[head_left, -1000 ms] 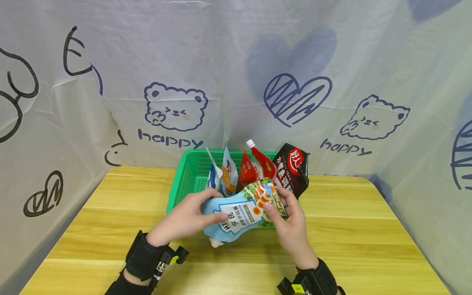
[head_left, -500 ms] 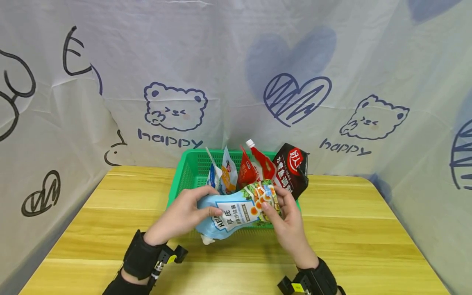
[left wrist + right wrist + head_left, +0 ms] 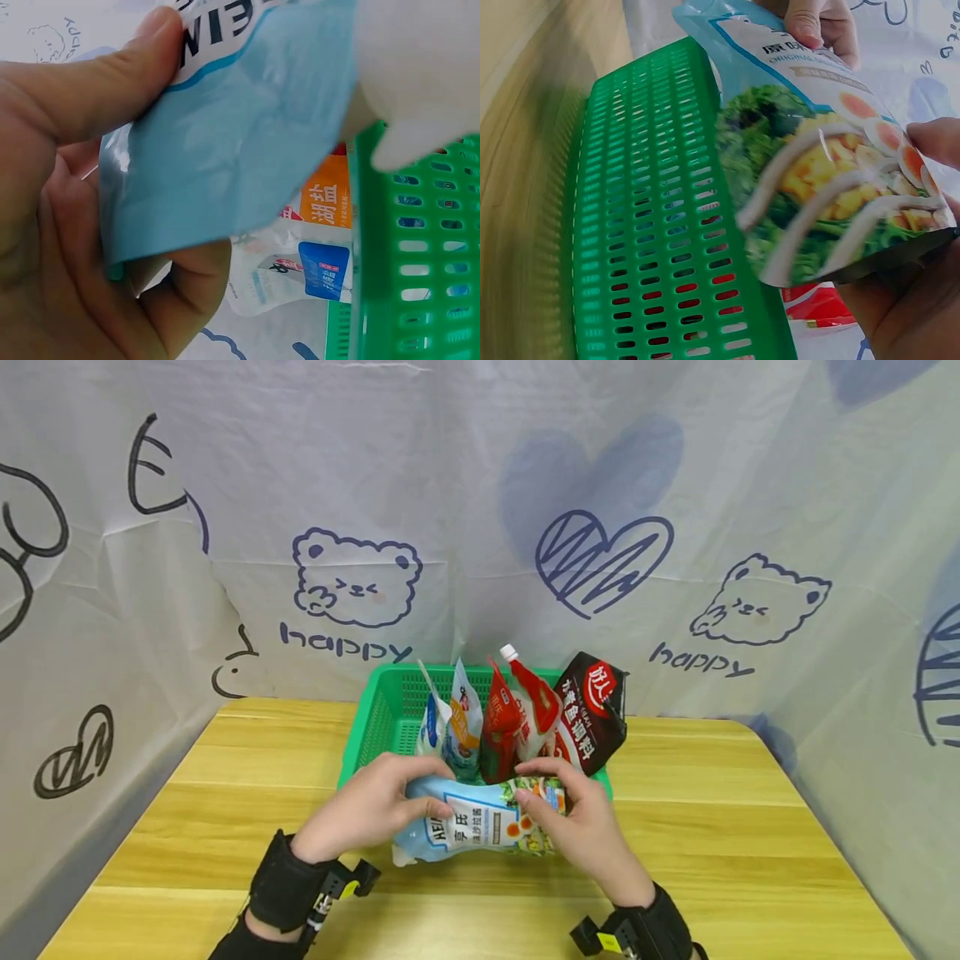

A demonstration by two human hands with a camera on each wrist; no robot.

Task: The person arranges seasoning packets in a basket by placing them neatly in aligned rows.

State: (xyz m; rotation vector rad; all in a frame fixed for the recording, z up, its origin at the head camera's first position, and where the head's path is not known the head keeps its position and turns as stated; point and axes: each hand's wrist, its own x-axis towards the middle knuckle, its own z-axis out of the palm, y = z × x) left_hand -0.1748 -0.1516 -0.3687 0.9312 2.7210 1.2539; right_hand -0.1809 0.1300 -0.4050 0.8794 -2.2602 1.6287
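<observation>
Slick blue pouch (image 3: 480, 827), gripped by your left hand (image 3: 372, 810) and right hand (image 3: 576, 821), may snag the basket (image 3: 378, 718) rim and slip.

Head view: even, bright, diffuse light is falling on the scene, throwing only faint soft shadows under the hands (image 3: 480, 822) onto the table (image 3: 705, 827), with straight lines bowing slightly toward the frame edges. Left wrist view: the pouch (image 3: 232, 142) is sitting too close and blurring, its top right washing out white. Right wrist view: the table (image 3: 525, 112) is smearing at left.
</observation>
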